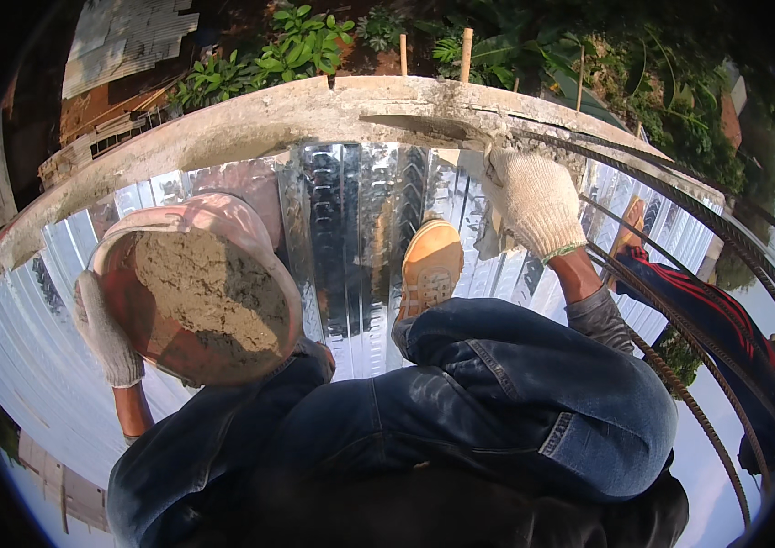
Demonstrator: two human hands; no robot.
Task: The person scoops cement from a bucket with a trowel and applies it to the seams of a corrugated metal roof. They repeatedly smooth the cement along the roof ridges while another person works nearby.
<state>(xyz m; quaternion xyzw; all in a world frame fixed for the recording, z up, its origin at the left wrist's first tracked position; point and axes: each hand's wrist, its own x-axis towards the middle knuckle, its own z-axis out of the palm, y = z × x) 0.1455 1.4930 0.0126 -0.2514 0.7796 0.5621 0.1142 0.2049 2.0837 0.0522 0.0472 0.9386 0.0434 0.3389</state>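
Observation:
My left hand (106, 329), in a white knit glove, grips the left side of a pinkish bucket (289, 283). The bucket tilts toward me by my left knee, and grey-brown wet mortar (209, 288) lies inside it. On the right, my gloved right hand (534, 203) is closed at the inner edge of a concrete wall top (250, 114). From its fingers a flat, pointed blade, seemingly a trowel (424, 126), reaches left along the wall top. Its handle is hidden in the glove.
Shiny corrugated metal sheets (346, 237) lie under my tan shoe (433, 260). Bent steel rebars (680, 320) arch along the right side. Beyond them shows a person's dark sleeve or trouser leg with red stripes (716, 310). Wooden stakes (466, 57) and plants (301, 46) stand beyond the wall.

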